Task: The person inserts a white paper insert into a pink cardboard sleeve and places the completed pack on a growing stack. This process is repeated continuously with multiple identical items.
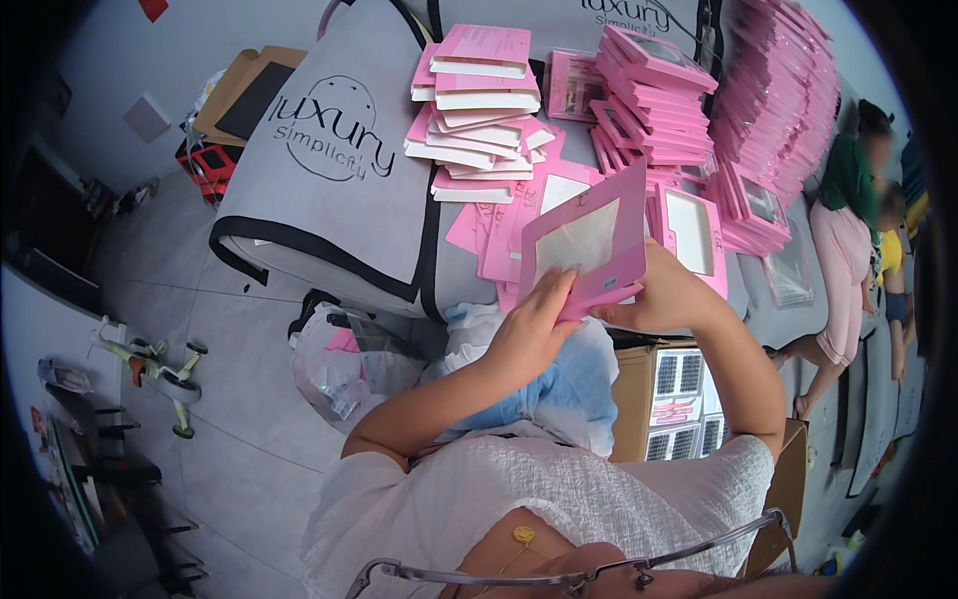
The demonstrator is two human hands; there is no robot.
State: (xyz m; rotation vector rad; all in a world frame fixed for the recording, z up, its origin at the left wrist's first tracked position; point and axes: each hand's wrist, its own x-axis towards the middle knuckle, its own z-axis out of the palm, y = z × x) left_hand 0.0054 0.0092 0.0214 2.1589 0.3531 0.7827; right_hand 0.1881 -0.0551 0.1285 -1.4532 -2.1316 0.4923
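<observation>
A flat pink carton with a window panel [632,215] stands tilted up in front of me, held between both hands. My left hand [540,317] has its fingers closed at the carton's lower left side, by the window. My right hand [671,290] grips its lower right edge, with the thumb near the bottom corner. Just beyond lie flat pink card pieces [496,250] on the grey sofa cover. Another pink carton with a pale window [689,232] lies right behind my right hand.
Pink and white cartons [486,98] are stacked at the far middle. Taller stacks of pink windowed cartons [659,125] and plastic-wrapped ones [783,100] stand right. A plastic bag [334,369] sits left of my knees, a cardboard box [635,404] right. Two people [843,240] are far right.
</observation>
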